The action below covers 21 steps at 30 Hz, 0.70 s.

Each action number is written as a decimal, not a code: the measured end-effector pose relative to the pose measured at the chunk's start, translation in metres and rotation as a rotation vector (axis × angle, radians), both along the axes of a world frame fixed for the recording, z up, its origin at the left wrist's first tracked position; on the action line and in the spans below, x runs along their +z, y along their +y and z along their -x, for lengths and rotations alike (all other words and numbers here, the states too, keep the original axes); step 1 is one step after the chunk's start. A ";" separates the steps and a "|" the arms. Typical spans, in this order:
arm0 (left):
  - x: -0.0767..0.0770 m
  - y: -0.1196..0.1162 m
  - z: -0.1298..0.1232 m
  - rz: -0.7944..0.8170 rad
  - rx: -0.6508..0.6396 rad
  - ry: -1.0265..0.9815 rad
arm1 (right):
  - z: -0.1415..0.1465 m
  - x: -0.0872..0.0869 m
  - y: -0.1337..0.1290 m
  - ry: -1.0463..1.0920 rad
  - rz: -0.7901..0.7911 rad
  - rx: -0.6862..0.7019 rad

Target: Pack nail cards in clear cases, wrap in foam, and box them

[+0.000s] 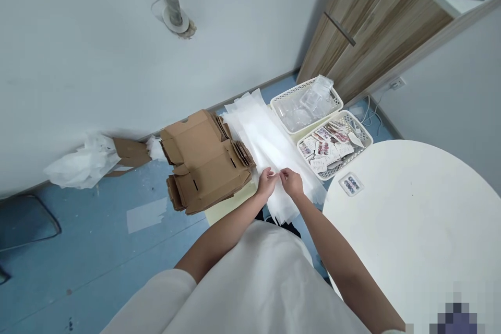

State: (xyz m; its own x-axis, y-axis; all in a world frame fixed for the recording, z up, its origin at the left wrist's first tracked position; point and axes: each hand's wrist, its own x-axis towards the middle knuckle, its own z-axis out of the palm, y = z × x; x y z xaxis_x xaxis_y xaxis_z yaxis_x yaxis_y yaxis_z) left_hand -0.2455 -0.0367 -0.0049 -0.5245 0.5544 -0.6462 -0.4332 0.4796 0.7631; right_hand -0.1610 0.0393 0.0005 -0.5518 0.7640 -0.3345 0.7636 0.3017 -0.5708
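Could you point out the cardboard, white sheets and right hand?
Cardboard (207, 164): head view, top face of the stack.
White sheets (264, 135): head view, upper surface.
Right hand (292, 183): head view, back of the hand.

You are extending both bare forearms (229, 232) forward, your left hand (266, 182) and right hand (292, 182) nearly meeting, their fingers (285, 172) curling inward.

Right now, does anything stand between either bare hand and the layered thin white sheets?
Nothing visible does: the left hand and right hand are over the thin white sheets. The flattened brown cardboard boxes lie left of both hands, not in between.
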 end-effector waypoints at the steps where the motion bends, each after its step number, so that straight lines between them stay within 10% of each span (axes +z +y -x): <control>1: 0.001 -0.001 -0.001 0.005 0.001 0.010 | 0.000 0.003 -0.001 0.011 -0.021 -0.028; 8: -0.003 0.004 -0.006 0.087 0.066 0.036 | -0.005 0.013 -0.004 0.226 -0.034 0.264; 12: -0.013 0.002 -0.003 0.090 0.096 0.001 | -0.011 0.006 0.008 0.004 -0.103 0.013; 21: -0.017 -0.011 -0.001 0.048 0.040 -0.021 | -0.010 0.007 0.019 -0.112 0.064 -0.086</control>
